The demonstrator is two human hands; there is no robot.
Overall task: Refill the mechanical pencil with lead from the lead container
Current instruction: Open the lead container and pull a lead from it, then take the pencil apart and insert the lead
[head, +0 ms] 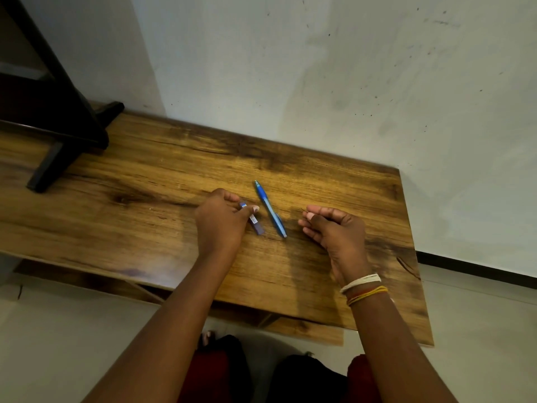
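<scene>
The pencil (270, 209) lay free on the bench (334, 271) at mid-frame, untouched between both hands, probably parked until a lead was ready. Just left of it, the left hand (219, 219) pinched the container (252, 218) against the wood. The right hand (334, 228) curled its fingers (312, 215) round what looked like a thin lead.

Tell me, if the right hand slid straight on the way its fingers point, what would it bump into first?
Probably the pencil. The right hand points its fingers leftward across the table, and the pencil lies in that line, with the lead container beyond it. Height above the table is unclear.
</scene>
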